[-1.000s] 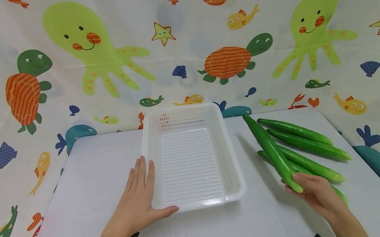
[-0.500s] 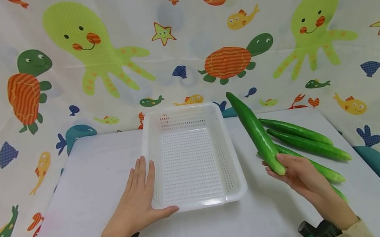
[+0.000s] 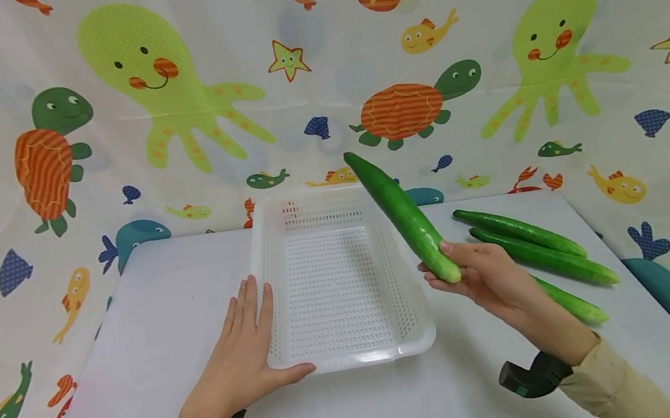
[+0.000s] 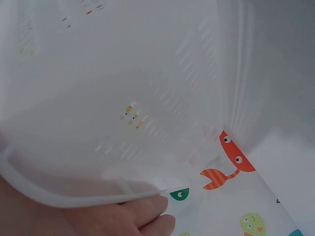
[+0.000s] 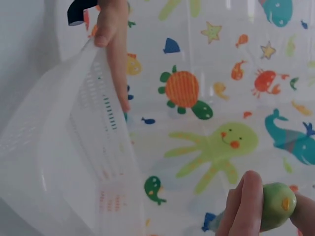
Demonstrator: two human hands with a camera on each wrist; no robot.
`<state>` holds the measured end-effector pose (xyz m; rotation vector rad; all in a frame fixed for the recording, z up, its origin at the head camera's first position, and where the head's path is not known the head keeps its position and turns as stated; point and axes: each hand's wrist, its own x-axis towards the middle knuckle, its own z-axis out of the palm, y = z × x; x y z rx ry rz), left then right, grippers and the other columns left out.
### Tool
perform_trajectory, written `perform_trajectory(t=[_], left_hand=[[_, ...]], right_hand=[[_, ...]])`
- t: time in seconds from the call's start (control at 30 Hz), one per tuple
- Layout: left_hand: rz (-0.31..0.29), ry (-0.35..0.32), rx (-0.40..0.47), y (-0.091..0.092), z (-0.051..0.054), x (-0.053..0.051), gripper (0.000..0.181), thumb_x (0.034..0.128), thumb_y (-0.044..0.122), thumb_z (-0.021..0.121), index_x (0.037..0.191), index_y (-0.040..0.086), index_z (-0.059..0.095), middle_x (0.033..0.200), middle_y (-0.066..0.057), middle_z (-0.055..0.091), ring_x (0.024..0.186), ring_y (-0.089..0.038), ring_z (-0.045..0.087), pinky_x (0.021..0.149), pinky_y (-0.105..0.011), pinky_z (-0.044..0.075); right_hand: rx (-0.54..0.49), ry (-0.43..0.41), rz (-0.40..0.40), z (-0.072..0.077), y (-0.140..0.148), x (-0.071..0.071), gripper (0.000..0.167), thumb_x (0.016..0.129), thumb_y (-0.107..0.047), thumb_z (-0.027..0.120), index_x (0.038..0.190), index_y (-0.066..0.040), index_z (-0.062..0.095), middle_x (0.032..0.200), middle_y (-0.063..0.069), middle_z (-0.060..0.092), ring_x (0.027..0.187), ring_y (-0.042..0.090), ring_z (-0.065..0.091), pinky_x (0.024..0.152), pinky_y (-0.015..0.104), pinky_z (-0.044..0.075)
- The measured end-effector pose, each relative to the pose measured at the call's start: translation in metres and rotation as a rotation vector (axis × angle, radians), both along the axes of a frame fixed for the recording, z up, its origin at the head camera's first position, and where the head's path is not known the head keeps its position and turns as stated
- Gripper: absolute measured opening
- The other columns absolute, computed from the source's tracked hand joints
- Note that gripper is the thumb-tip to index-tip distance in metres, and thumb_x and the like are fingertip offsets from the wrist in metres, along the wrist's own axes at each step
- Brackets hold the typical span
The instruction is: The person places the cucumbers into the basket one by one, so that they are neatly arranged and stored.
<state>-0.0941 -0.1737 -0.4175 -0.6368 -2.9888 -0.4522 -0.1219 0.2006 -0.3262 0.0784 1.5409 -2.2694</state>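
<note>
A long green cucumber [image 3: 403, 216] is pinched near its pale end by my right hand [image 3: 491, 279], tilted with its far tip up and to the left. It hangs over the right rim of a white perforated plastic basket [image 3: 425, 341]. In the right wrist view the blunt end of the cucumber [image 5: 279, 204] shows between fingers and thumb. My left hand [image 3: 237, 360] rests with straight fingers along the basket's left rim, thumb at its near corner. The left wrist view shows the basket wall [image 4: 98, 98] above the fingers [image 4: 147, 211].
Several more cucumbers lie on the right of the white table [image 3: 368, 416], among them a cucumber [image 3: 546, 256] partly behind another and a cucumber [image 3: 576, 302] partly hidden by my right hand. A curtain [image 3: 317, 95] printed with sea animals hangs behind.
My right hand has lifted the cucumber off the others and carried it up and left to the basket's right side. My left hand has stayed in place.
</note>
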Motion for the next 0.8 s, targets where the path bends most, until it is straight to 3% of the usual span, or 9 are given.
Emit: perform_trajectory(t=[0.23,0.53,0.8], left_hand=[[0.005,-0.005,0.001,0.0,0.0,0.0,0.135,0.0692,0.089,0.056,0.157,-0.003,0.01,0.163,-0.024,-0.005,0.15,-0.038,-0.005,0.121,-0.049,0.002],[0.017,-0.017,0.001,0.001,-0.001,0.0,0.135,0.0684,0.09,0.055,0.158,-0.002,0.01,0.163,-0.023,-0.005,0.15,-0.038,-0.005,0.12,-0.052,0.005],[0.017,-0.009,-0.004,0.002,-0.002,0.001,0.135,0.0686,0.089,0.056,0.157,-0.002,0.01,0.163,-0.024,-0.005,0.15,-0.038,-0.004,0.121,-0.051,0.005]], right_hand=[[0.077,-0.015,0.066,0.005,-0.02,-0.018,0.056,0.101,-0.019,0.059,0.142,0.014,0.039,0.114,0.018,0.065,0.099,0.026,0.07,0.088,0.036,0.054],[0.128,-0.077,0.102,-0.003,-0.05,-0.04,0.051,0.1,-0.02,0.061,0.137,0.012,0.047,0.107,0.02,0.065,0.091,0.026,0.072,0.081,0.033,0.057],[0.199,-0.121,0.149,-0.012,-0.074,-0.062,0.052,0.098,-0.024,0.065,0.136,0.007,0.048,0.115,0.023,0.06,0.089,0.026,0.072,0.078,0.029,0.057]])
